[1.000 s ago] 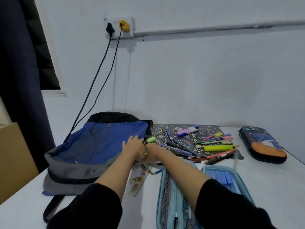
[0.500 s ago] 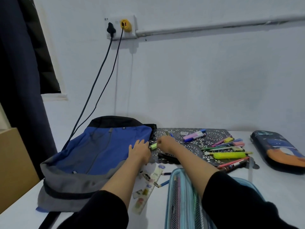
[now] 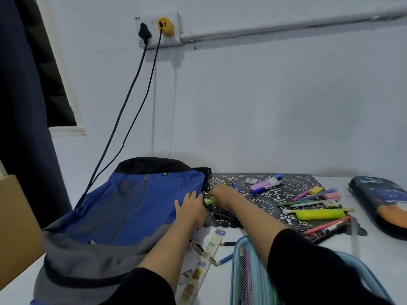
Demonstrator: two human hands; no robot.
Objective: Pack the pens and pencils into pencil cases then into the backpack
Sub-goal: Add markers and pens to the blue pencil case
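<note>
Green, stubby, likely a small highlighter [image 3: 209, 200]: sits at the left edge of the black lace mat [image 3: 293, 183], just beside the right hand [image 3: 222, 194]. Fingers there bent down and hidden, so cannot tell whether pinching anything. Left hand [image 3: 190, 209] flat on the backpack [image 3: 123, 212], fingers straight. Risks knocking the loose pens [image 3: 308, 203] off the mat across the table [image 3: 374, 245]; risks dragging a sleeve over the open blue pencil case [image 3: 242, 271] at the near edge.

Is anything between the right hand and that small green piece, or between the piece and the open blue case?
Nothing visible blocks either. The right hand is right against the green piece. Toward the blue case lie only low things: a dark pen on the mat and loose pencils beside the case.
</note>
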